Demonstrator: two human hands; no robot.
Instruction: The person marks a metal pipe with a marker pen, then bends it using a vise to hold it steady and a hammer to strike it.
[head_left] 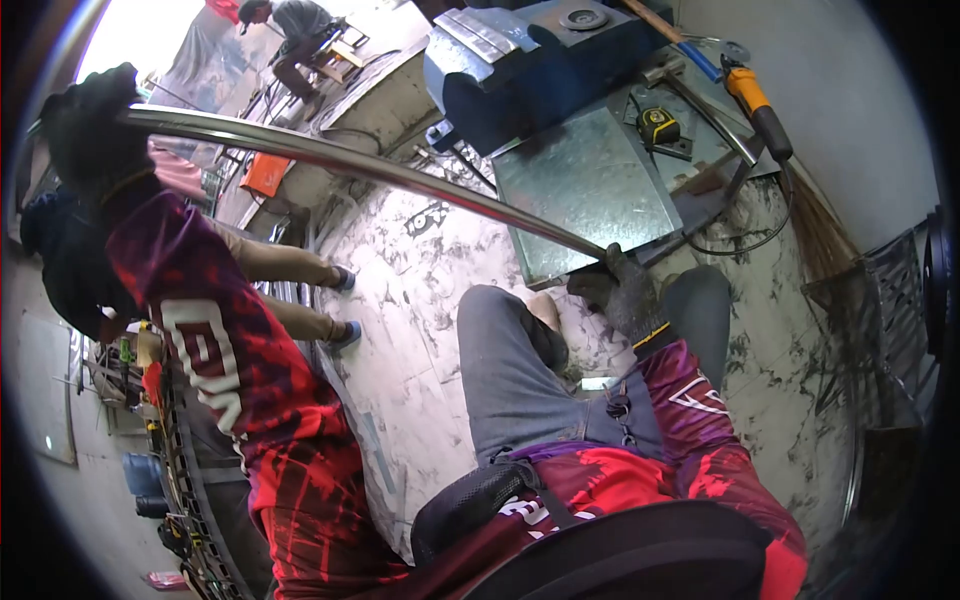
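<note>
A long shiny metal pipe (370, 165) slants across the view from upper left to the centre right. My left hand (95, 125), in a dark glove, is closed round its raised end, with the arm stretched far out. Near the pipe's other end, my right hand (632, 300) wears a dark grey glove and is wrapped round it, low by my knee. That end lies close to the front edge of a metal sheet (590, 190) on the workbench.
A blue bench vise (530, 60) stands at the back of the bench. Near it are a yellow tape measure (657, 128), a hammer (700, 105) and an orange corded power tool (755, 100). One person (300, 45) sits far off; another (75, 250) is close at my left.
</note>
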